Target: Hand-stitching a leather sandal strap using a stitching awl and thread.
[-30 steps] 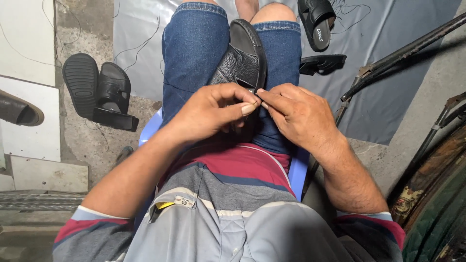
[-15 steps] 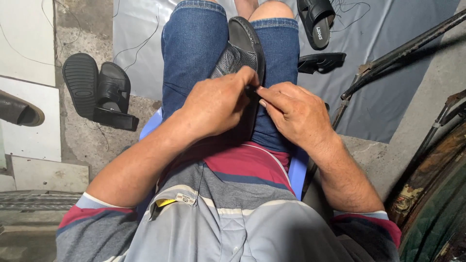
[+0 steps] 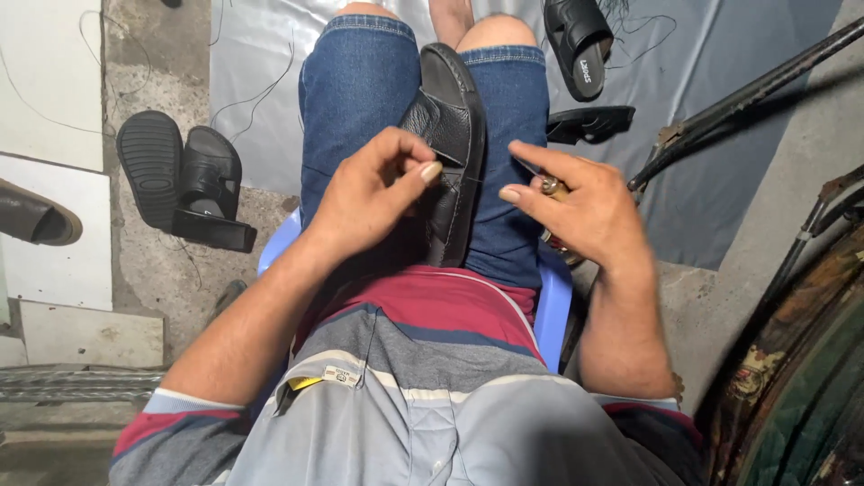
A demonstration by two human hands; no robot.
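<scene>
The black sandal (image 3: 450, 153) stood on edge, wedged between the person's knees in blue denim shorts (image 3: 360, 99), sole to the right and strap to the left, as the person sat on a blue plastic chair (image 3: 553, 306). The left hand (image 3: 373, 193) rested against the strap, its thumb and forefinger pinched narrow on what looked like a thin thread; the strand itself was too fine for me to be sure. The right hand (image 3: 580, 207) hovered just right of the sandal, apart from it, fingers closed around a small tool with a brownish handle (image 3: 551, 187), a thin dark point jutting toward the sole.

What worried me was that point. It sat near the bare thumb of the other hand, and a hard push through stiff leather could slip and jab skin. The sandal was held only by knee pressure, so a strong pull on the thread might twist it loose or drag it down. The thread, if it was one, could also snap or snarl.

On the floor to the left lay a pair of black sandals (image 3: 184, 175), one sole up; another black sandal (image 3: 576, 40) lay far right on a grey sheet (image 3: 720, 108).
</scene>
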